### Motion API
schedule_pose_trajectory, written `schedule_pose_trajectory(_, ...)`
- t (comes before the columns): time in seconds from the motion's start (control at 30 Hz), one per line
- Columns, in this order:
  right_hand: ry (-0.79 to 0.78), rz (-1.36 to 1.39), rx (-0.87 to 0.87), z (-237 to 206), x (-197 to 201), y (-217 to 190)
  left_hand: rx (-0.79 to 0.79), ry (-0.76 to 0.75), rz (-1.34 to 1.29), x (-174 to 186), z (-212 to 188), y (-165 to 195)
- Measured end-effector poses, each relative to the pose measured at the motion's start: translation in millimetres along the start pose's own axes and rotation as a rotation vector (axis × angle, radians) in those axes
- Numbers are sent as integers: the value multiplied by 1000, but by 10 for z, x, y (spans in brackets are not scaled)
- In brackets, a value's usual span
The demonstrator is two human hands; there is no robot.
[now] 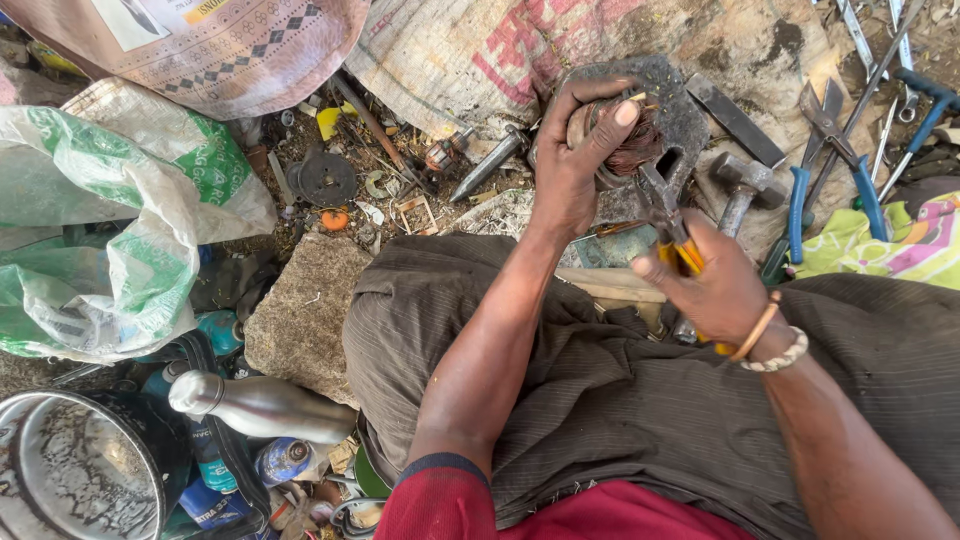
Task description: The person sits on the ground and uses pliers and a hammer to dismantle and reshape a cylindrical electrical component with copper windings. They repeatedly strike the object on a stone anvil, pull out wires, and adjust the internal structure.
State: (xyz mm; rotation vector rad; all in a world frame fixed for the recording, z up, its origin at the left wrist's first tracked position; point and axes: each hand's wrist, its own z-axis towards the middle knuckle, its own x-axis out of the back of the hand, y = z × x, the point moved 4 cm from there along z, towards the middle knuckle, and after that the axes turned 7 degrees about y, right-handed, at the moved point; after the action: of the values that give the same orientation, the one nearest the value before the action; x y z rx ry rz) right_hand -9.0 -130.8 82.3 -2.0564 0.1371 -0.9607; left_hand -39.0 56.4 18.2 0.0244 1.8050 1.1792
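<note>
Over lap | L hand (572, 160) grips copper-wound coil (632, 140) | R hand (712, 290) squeezes yellow-handled pliers (668, 215) on coil

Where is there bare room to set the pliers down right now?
The flat stone slab left of the knee, between the green-white sack and the steel bottle, is bare. Crowded: the ground ahead with the hammer, blue-handled cutters and scrap. The right hand holds the pliers; the left hand grips the copper-wound motor part.

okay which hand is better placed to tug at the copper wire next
Right, probably. The right hand holds yellow-handled pliers whose tip sits at the copper winding, while the left hand is wrapped around the metal motor part, steadying it.
</note>
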Motion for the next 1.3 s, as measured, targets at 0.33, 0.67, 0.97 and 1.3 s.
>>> schedule_pose_trajectory(0.33,-404,1072,-345,-264,-397,59,230,-162,-535,-163,-184,62)
schedule_pose_trajectory(0.67,-749,1463,-217,-360,-552,-105,341,-167,-819,-388,-351,20)
schedule_pose_trajectory(0.97,-597,1457,-299,-299,-175,-98,261,-174,-757,-60,2,-18)
schedule_pose_trajectory(1.3,-438,1124,-334,23,169,65,195,403,-85,283,245,-6)
